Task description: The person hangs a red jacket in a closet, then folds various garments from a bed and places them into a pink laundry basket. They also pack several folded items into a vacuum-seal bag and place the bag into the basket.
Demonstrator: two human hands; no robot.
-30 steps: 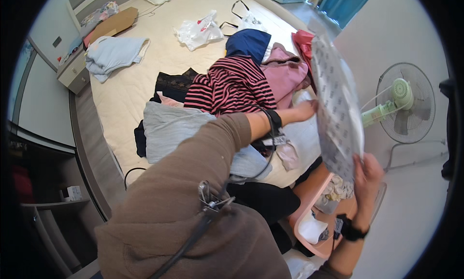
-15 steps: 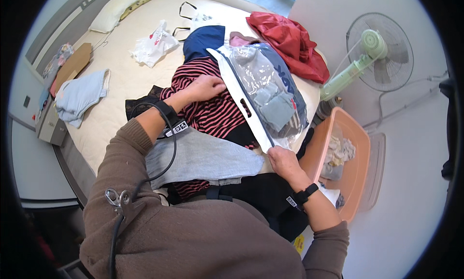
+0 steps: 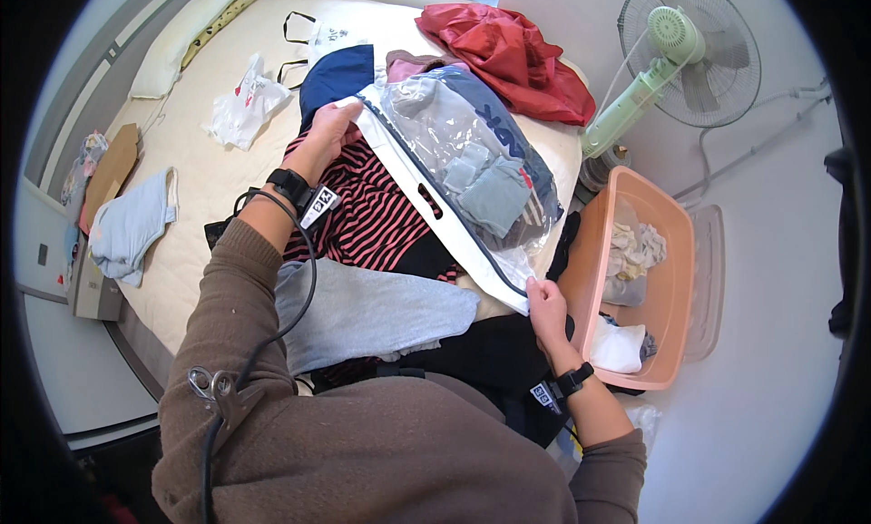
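A clear plastic garment bag (image 3: pixel 426 116) with a white top strip and dark edging lies on the bed, folded light blue-grey clothes (image 3: pixel 494 193) showing through it. My left hand (image 3: pixel 336 127) pinches the far left corner of the strip. At its near right corner, my right hand (image 3: pixel 546 308) grips the other end, so the strip is stretched straight between both hands. An oval handle slot shows midway along it. Under and beside the bag are a pink-and-black striped garment (image 3: pixel 376 220) and a grey garment (image 3: pixel 372 308). A navy cloth (image 3: pixel 336 79) lies just beyond my left hand.
A red jacket-like cloth (image 3: pixel 504 52) lies past the bag. At the right stand a green fan (image 3: pixel 676 39) and an orange bin (image 3: pixel 671 329) holding clothes. A white plastic bag (image 3: pixel 245 107) and a light blue garment (image 3: pixel 136 220) rest on the bed's left. A cable runs along my left arm.
My left hand has moved from over the striped garment to the strip's far corner and taken hold. My right hand keeps its grip. The whole view has shifted slightly.
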